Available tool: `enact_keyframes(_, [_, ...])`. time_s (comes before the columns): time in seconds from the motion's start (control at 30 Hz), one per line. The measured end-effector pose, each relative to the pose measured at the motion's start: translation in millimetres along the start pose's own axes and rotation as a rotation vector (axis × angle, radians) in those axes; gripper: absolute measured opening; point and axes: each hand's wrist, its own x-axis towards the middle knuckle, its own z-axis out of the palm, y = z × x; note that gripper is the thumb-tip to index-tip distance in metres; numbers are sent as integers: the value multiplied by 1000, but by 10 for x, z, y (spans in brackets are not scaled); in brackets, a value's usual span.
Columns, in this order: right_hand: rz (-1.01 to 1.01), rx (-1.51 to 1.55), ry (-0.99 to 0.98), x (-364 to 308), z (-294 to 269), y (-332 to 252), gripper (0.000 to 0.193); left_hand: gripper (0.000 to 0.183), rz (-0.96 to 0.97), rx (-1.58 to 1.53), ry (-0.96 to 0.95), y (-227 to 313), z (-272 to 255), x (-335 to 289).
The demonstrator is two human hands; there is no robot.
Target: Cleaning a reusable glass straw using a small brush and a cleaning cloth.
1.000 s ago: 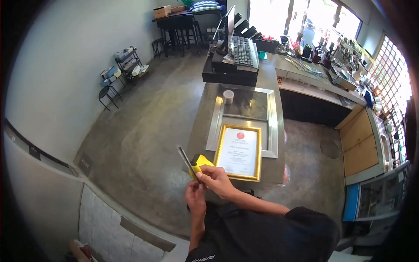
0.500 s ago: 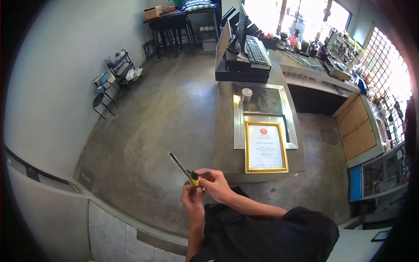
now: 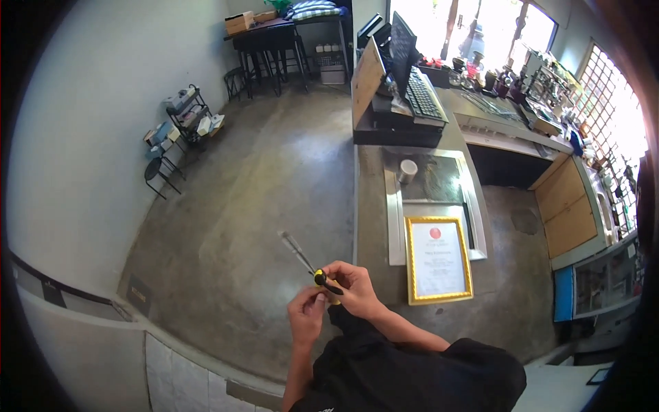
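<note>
With left hand point(image 3: 305, 317) pinched near the base and right hand point(image 3: 355, 291) closed around the handle, hold the yellow-and-black long-shafted tool point(image 3: 320, 277) left of the gold-framed certificate point(image 3: 439, 261). Point its shaft point(image 3: 298, 253) outward — clear of the white canister point(image 3: 408, 169), beyond the certificate.

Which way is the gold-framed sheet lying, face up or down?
Face up: the gold-framed sheet lies on the counter, printed side showing.

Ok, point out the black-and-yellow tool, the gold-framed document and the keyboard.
Black-and-yellow tool point(image 3: 320, 276): head view, handle's front end.
Gold-framed document point(image 3: 439, 263): head view, sheet's middle.
Keyboard point(image 3: 423, 94): head view, middle keys.
</note>
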Motion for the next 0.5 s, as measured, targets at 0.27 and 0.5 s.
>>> enact_keyframes(0.27, [-79, 18, 52, 849, -110, -217, 11, 17, 28, -160, 28, 462, 22, 1332])
enact_keyframes(0.5, [-3, -148, 166, 1105, -505, -133, 13, 14, -136, -328, -18, -5, 249, 1925])
